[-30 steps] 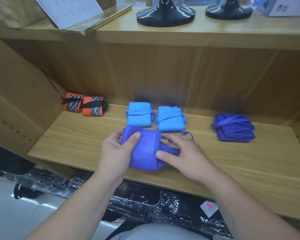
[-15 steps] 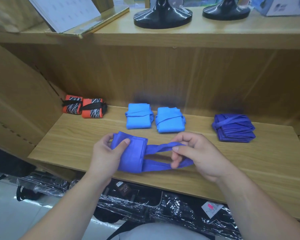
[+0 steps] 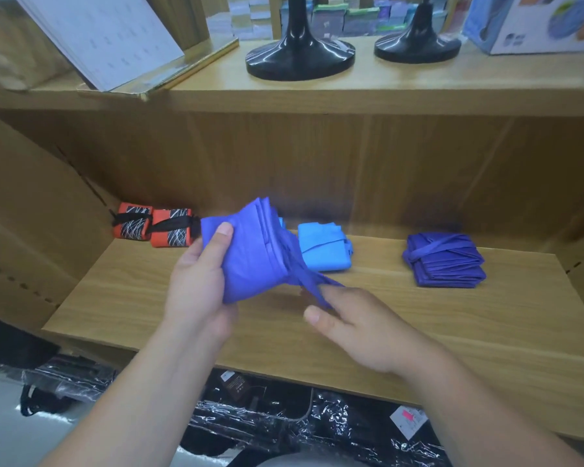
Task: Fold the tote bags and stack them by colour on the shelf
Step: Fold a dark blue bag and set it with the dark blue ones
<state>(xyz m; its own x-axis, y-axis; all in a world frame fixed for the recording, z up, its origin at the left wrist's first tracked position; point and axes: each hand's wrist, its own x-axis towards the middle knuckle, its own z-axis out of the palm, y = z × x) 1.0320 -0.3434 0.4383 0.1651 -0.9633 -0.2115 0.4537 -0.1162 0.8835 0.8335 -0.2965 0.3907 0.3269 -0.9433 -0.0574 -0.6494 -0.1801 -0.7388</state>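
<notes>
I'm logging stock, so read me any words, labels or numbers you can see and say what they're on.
No text here can be read.
Sheet: faint print, too blurred.
Box: pictures, no legible words.
Pink tag: too small.
Dark tag: too small.

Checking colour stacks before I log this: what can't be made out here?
Head view:
- The left light-blue bag: nearly all hidden behind the held purple bag.
- The right hand: motion-blurred; whether it pinches the strap is unclear.
- The dark purple stack: layers too small to count.
</notes>
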